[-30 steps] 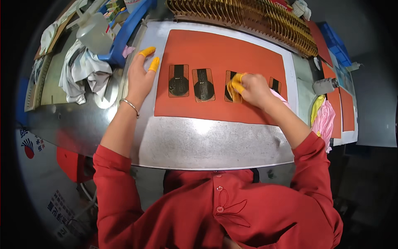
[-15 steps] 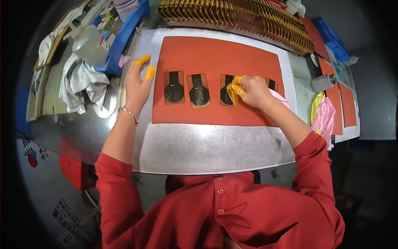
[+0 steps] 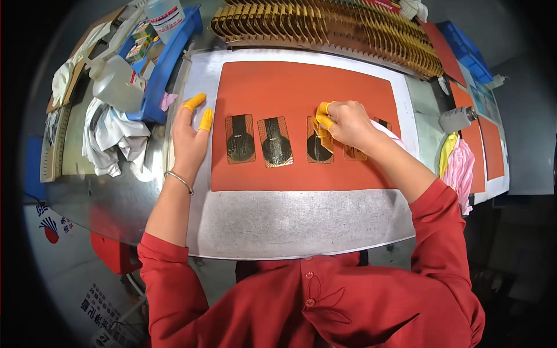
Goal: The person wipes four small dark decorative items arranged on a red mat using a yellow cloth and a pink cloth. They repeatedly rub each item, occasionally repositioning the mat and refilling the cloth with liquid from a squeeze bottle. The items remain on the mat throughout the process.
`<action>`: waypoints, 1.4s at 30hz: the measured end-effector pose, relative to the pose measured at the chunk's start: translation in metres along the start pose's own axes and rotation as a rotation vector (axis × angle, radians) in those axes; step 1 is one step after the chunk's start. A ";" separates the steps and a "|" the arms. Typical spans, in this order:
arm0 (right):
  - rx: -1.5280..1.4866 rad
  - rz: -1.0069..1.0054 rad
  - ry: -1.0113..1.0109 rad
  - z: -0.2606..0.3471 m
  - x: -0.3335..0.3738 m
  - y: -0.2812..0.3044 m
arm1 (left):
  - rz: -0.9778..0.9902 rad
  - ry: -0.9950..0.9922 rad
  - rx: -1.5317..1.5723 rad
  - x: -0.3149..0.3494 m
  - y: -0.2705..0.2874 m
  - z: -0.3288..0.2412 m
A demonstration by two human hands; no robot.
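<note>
Several flat copper-and-black flexible circuit pieces lie in a row on an orange mat. My right hand, with yellow finger cots, presses a small yellow cloth onto the third piece. A fourth piece is mostly hidden under that hand. My left hand, also in yellow finger cots, rests flat with spread fingers at the mat's left edge, beside the first piece. The second piece lies untouched between them.
A long rack of gold-coloured parts runs along the table's far side. At the left are a blue tray, a plastic bottle and white rags. Pink and yellow cloths and more orange mats lie at right.
The view has shifted a little. My right hand stays over the third piece with the yellow cloth, moving slightly; my left hand stays flat at the mat's edge.
</note>
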State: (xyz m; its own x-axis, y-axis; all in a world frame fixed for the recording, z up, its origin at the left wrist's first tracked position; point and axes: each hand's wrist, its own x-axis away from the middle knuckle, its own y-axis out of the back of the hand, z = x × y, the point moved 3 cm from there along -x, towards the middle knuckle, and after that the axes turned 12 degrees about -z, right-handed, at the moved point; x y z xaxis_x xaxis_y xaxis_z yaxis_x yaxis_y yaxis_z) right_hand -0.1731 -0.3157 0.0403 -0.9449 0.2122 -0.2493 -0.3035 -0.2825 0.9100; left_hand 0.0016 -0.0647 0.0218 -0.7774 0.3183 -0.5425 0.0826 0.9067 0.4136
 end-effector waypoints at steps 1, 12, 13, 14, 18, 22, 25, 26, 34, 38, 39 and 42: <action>0.015 0.007 -0.021 0.000 -0.004 -0.002 | -0.004 0.002 0.001 0.000 0.000 0.002; 0.014 -0.041 0.157 0.006 0.007 -0.003 | -0.023 -0.015 0.014 0.002 0.001 0.006; 0.020 -0.048 0.133 0.004 0.006 -0.003 | -0.020 -0.014 0.007 0.002 0.001 0.004; 0.025 -0.055 0.108 0.002 0.004 -0.004 | -0.015 -0.013 0.002 0.000 0.002 0.002; 0.053 -0.049 0.093 -0.003 -0.003 -0.004 | -0.027 -0.005 0.020 0.001 0.002 0.004; 0.037 -0.075 0.113 0.003 0.005 -0.006 | -0.017 0.002 0.031 0.001 0.001 0.006; 0.037 -0.076 0.077 -0.004 -0.006 -0.001 | -0.007 0.006 0.051 -0.002 0.001 0.004; 0.040 -0.070 0.076 -0.003 -0.007 0.001 | -0.017 -0.001 0.010 0.000 0.003 0.004; -0.005 -0.007 -0.026 -0.010 -0.001 0.003 | -0.014 0.022 0.031 0.002 0.000 0.011; -0.018 -0.029 -0.029 -0.007 -0.001 0.004 | -0.007 0.002 0.042 0.001 0.000 0.010; -0.024 -0.039 -0.006 -0.007 -0.003 0.002 | -0.008 0.003 0.042 0.002 -0.001 0.010; -0.017 -0.056 0.087 -0.003 -0.007 0.001 | -0.013 0.001 0.026 0.001 -0.002 0.009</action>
State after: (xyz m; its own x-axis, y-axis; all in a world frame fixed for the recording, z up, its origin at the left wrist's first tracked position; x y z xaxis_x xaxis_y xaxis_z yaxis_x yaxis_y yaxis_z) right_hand -0.1671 -0.3207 0.0416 -0.9332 0.1460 -0.3284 -0.3577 -0.2888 0.8881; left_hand 0.0062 -0.0632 0.0137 -0.7791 0.3065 -0.5468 0.0890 0.9176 0.3875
